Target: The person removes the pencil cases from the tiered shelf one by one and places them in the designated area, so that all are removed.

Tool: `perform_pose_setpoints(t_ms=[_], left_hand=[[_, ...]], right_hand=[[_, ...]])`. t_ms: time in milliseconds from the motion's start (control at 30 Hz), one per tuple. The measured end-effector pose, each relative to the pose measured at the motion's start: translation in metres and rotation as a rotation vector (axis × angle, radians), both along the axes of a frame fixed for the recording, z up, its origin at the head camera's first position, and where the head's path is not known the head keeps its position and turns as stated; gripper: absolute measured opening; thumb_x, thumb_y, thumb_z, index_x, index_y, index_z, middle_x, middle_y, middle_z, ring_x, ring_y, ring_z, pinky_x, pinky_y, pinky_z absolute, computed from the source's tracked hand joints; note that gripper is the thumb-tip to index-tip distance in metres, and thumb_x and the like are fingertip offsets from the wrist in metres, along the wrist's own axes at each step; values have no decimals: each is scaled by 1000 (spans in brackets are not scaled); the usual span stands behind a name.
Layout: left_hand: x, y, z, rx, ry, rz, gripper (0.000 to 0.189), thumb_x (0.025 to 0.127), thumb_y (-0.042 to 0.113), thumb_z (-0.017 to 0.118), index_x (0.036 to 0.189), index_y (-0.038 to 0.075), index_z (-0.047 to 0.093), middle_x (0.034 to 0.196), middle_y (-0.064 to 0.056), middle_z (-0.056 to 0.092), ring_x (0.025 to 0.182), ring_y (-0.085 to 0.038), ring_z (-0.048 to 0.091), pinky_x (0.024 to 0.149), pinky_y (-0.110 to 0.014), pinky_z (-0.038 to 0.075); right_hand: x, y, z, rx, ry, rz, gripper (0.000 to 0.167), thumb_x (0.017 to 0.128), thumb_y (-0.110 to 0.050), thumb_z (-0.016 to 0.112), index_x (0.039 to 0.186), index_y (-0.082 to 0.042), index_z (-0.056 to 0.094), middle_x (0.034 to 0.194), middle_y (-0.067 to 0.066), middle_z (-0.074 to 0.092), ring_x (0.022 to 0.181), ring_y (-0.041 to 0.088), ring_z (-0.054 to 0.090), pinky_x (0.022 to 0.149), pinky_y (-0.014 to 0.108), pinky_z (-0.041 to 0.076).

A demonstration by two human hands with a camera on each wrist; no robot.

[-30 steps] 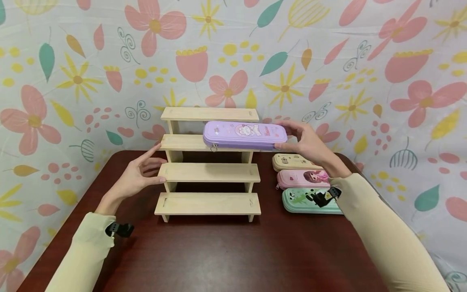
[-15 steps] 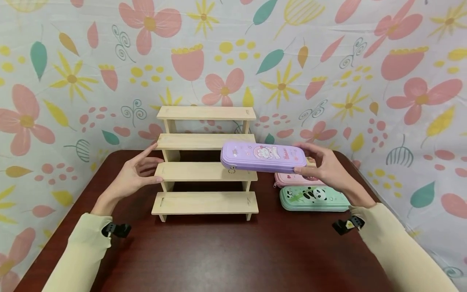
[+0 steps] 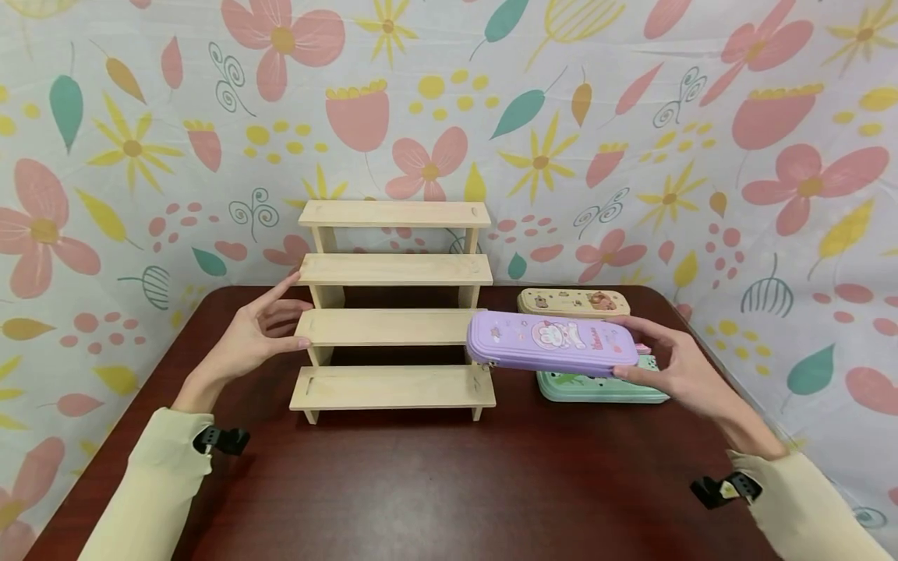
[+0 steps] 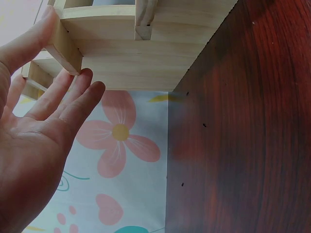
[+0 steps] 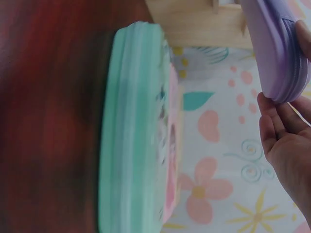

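Note:
My right hand (image 3: 679, 365) grips the right end of a lilac pencil case (image 3: 550, 341) with a rabbit picture, thumb in front and fingers behind. The case is in the air, tilted slightly down to the right, its left end in front of the wooden tiered shelf (image 3: 393, 269). In the right wrist view, fingertips (image 5: 266, 99) touch the case's rounded end. At the shelf's left side, my left hand (image 3: 245, 339) touches the ends of two middle tiers with spread fingers. In the left wrist view, thumb and fingers rest against the wooden shelf (image 4: 126, 65).
A green panda pencil case (image 3: 603, 388) and a cream pencil case (image 3: 561, 302) lie on the dark red-brown table (image 3: 393, 483), right of the shelf. Between them a pink pencil case (image 5: 172, 145) is mostly hidden in the head view. A flower-printed cloth (image 3: 631, 117) hangs behind.
My right hand has carried the lilac pencil case down and to the right, away from the second tier and over the other cases. The left hand keeps its place at the shelf.

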State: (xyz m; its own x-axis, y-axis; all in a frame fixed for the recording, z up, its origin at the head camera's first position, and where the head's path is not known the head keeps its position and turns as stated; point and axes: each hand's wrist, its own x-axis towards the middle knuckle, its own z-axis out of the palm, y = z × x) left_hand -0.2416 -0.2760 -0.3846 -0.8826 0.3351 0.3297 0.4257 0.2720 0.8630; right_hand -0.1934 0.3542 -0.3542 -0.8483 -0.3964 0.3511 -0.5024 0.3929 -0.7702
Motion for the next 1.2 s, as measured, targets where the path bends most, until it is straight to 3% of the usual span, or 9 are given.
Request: perform_pose_setpoints(t_ms=[133,267,633,1000,1200], left_hand=[[0,1,0,13,-1,-5,102,88,-9,82,169,22,28,140,-33,57,126,-12,62,104,-25,51],[0,1,0,14,1,-9,102,88,-9,82,169,21,28,140,-34,56,126,-13,62,104,-26,52],[-1,-1,-1,-3,-1,-9,103,89,-8,82,170,23,26,142,-33,55,127,-10,61,105,-25,51],[0,-3,-1,-1,-3,-5,103,89,-8,81,170,24,25,142,-32,55,126,-10,61,104,-25,51],[-1,-2,-2,-10,-1,-13,103,90,-6,81,170,25,25,142,-33,55,127,-10,61,106,-29,51]], right_hand=[[14,15,-9,7,15,-20,69,83,18,78,147,6,55,128,1,65,105,12,60,76,18,53],[30,31,-20,22,-21,-59,68,82,17,79,146,5,57,118,4,67,97,13,63,73,20,55],[70,79,-50,44,-144,-77,65,85,17,76,145,6,54,128,3,67,104,12,66,82,20,58],[71,102,-68,65,-173,-20,65,88,16,74,148,9,50,132,1,67,109,11,66,83,22,59],[68,111,-75,125,-177,-55,65,88,11,77,148,7,52,133,-2,67,110,9,65,85,19,56]])
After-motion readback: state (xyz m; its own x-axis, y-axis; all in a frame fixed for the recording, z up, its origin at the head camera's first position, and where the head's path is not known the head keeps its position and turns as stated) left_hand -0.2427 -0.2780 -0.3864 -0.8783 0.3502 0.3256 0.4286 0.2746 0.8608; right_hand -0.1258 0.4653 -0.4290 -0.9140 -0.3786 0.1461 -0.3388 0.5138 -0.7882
